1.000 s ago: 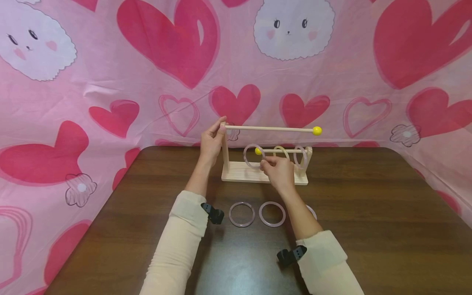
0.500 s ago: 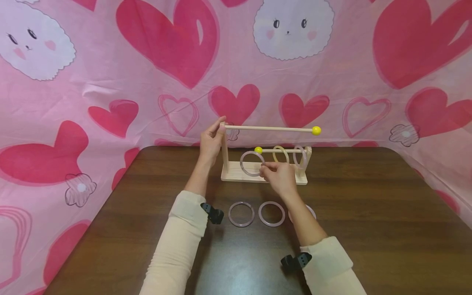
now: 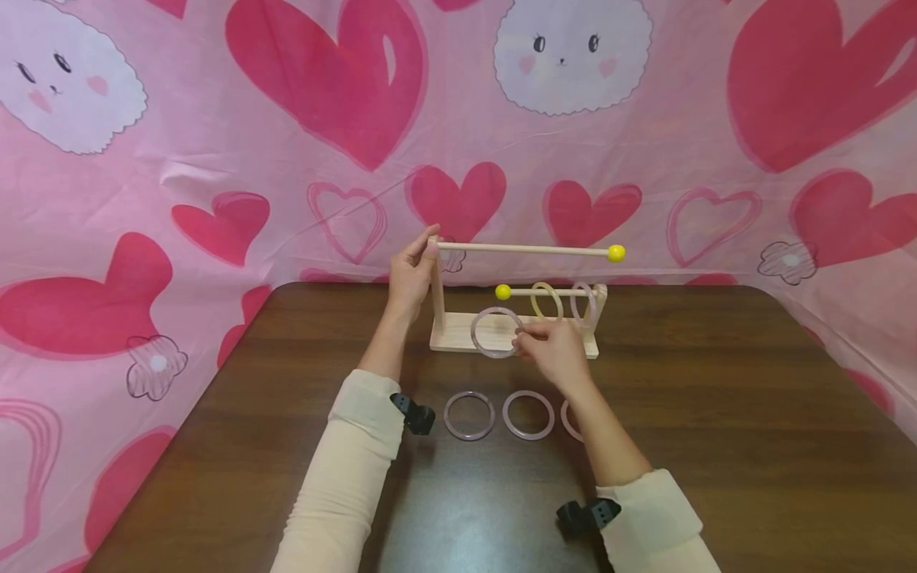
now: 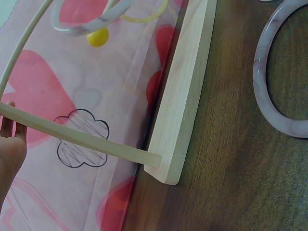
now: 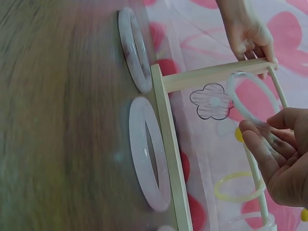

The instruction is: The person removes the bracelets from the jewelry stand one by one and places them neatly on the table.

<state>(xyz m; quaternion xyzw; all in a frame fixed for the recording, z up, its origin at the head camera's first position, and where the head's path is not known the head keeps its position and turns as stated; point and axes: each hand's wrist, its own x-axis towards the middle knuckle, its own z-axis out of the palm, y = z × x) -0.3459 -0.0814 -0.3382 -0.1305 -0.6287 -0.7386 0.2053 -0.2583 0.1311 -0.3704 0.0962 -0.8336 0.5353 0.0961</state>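
My right hand (image 3: 559, 350) pinches a pale lilac bangle (image 3: 474, 338) by its right side, between thumb and fingers. The bangle is held upright in front of a wooden bangle rack (image 3: 451, 341), below the yellow knob (image 3: 503, 292) on the short lower rod. At the rack's left post, my left hand (image 3: 410, 282) grips the top end, fingers behind it, as the right wrist view also shows. A yellow bangle (image 3: 561, 302) and another lilac bangle (image 3: 573, 304) hang on the lower rod. The long upper rod (image 3: 523, 250) carries no bangle.
Several lilac bangles lie flat in a row on the dark wooden table (image 3: 286, 477), including a left one (image 3: 470, 439), a middle one (image 3: 528, 438) and a right one (image 3: 566, 418) partly hidden by my right forearm. A pink heart-print cloth (image 3: 458, 135) hangs behind the table.
My right hand has drawn the bangle down and toward me, away from the lower rod's yellow knob. My left hand stays on the post.
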